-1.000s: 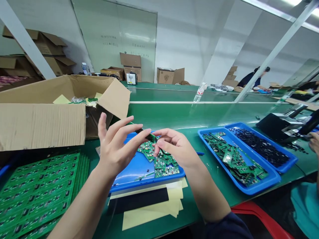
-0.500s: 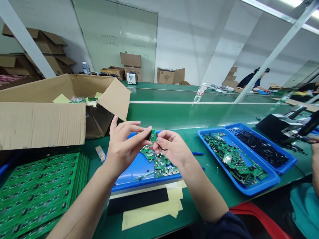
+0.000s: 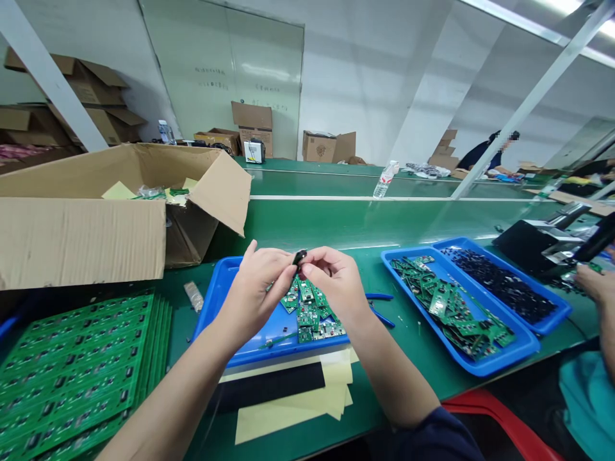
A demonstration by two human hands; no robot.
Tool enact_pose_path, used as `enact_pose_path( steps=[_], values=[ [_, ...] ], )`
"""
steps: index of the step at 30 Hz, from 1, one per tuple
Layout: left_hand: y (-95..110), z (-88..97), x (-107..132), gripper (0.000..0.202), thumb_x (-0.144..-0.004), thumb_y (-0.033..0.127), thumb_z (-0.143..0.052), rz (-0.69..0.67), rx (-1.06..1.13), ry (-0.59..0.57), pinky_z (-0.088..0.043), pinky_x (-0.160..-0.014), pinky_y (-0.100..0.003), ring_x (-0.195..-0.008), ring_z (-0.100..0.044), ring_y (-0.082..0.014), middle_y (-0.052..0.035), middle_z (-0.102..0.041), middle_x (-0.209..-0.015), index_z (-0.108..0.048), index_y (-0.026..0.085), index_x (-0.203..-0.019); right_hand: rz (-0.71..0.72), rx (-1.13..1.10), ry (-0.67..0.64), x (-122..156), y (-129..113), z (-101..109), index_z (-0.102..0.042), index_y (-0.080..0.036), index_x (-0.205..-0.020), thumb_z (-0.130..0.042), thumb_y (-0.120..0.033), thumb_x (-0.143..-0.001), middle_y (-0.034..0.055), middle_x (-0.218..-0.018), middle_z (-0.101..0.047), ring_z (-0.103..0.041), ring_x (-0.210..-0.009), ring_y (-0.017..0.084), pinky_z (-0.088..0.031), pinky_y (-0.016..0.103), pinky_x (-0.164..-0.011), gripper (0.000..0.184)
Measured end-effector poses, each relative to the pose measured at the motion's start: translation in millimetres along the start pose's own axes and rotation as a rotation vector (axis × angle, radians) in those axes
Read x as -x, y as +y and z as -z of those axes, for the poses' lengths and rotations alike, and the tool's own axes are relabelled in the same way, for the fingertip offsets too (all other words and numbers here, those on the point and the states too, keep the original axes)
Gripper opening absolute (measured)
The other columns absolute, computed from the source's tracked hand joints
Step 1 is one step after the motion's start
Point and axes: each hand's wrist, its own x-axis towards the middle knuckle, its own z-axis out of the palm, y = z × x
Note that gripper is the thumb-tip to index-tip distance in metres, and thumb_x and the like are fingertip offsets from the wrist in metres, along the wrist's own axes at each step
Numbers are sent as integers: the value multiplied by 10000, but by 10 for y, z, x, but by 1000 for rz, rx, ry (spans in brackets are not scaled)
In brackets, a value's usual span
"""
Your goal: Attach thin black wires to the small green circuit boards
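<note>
My left hand (image 3: 257, 288) and my right hand (image 3: 334, 282) meet above a blue tray (image 3: 216, 301), fingertips pinched together on a small circuit board (image 3: 299, 257) that shows only as a dark edge between them. Under the hands lies a heap of small green circuit boards (image 3: 312, 314) in that tray. Blue-handled cutters (image 3: 379, 307) lie on the table just right of my right hand.
A stack of green board panels (image 3: 72, 371) fills the near left. An open cardboard box (image 3: 86, 211) stands behind it. Two blue trays sit to the right, one with boards (image 3: 451, 307), one with black parts (image 3: 504, 282). Yellow sheets (image 3: 293, 397) lie under my tray. Another person's hand (image 3: 593, 282) is at the far right.
My left hand's fingers have closed from spread to a pinch. Both hands came together and sank slightly. The small board turned from face-on to edge-on between the fingertips.
</note>
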Motion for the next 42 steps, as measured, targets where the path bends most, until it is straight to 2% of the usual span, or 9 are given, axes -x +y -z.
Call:
enact_pose_path(
  steps=[4,6,10,19,23,30,34,38,42],
  values=[
    [57,54,-25,353,-853,366,-375,206,130,16,-346,-1016,-397,-674,-551,-144,4,-624,-679,-606,175,-665,198,94,-58,-22,-85,134,-587,-267,-1083,-629,-322,-758,40,-1157,-591,-627,-938,174,-540,324,-787,332],
    [69,76,-32,355,-831,374,-390,258,151,-4,-367,-992,-390,-603,-508,-129,21,-585,-601,-560,173,-593,249,169,-86,-20,-116,179,-353,-349,-1340,-627,-356,-774,45,-1366,-430,-589,-1060,196,-531,353,-856,629],
    [110,53,-36,350,-797,374,-398,310,143,-77,-311,-1022,-467,-581,-501,-124,26,-585,-582,-526,172,-542,320,436,-69,29,-68,132,4,-330,-1446,-564,-295,-839,36,-1081,-627,-627,-912,167,-534,365,-861,832],
    [137,-63,-42,421,-845,438,-337,279,89,-227,-363,-978,-449,-645,-581,-158,-4,-669,-684,-613,187,-650,501,751,-42,15,53,63,-161,-306,-1441,-435,-147,-865,-24,-853,-661,-612,-773,109,-524,271,-807,657],
    [12,-92,-82,449,-842,520,-352,254,67,-346,-458,-857,-397,-924,-620,-249,-58,-699,-994,-667,213,-932,361,877,-19,-15,65,604,-145,-263,-1449,-451,-144,-832,-20,-861,-673,-620,-790,114,-494,294,-863,699],
    [-81,7,-128,472,-828,537,-388,245,-38,-370,-467,-864,-376,-1007,-602,-247,-78,-675,-1084,-654,191,-1007,-186,1688,125,164,-7,2208,-240,-152,-1436,-419,-126,-837,89,-853,-680,-624,-797,215,-475,329,-772,625],
    [-139,36,-118,489,-824,542,-390,242,-75,-415,-449,-895,-390,-1040,-590,-257,-80,-665,-1116,-648,187,-1041,-389,1957,72,276,-16,2640,-301,-173,-1415,-390,-124,-861,121,-884,-681,-630,-811,226,-460,321,-753,563],
    [-186,37,-102,489,-828,538,-392,245,-96,-445,-452,-887,-397,-1044,-592,-267,-84,-658,-1135,-645,187,-1056,-355,1984,152,301,17,2595,-312,-124,-1405,-401,-144,-851,164,-954,-676,-629,-852,262,-431,425,-839,561],
    [-191,41,-101,477,-830,534,-399,249,-91,-437,-461,-872,-378,-1039,-598,-263,-78,-663,-1128,-648,192,-1051,-137,1693,296,235,146,2042,-220,-104,-1433,-432,-218,-839,153,-1016,-669,-633,-852,252,-459,399,-819,641]
  ],
)
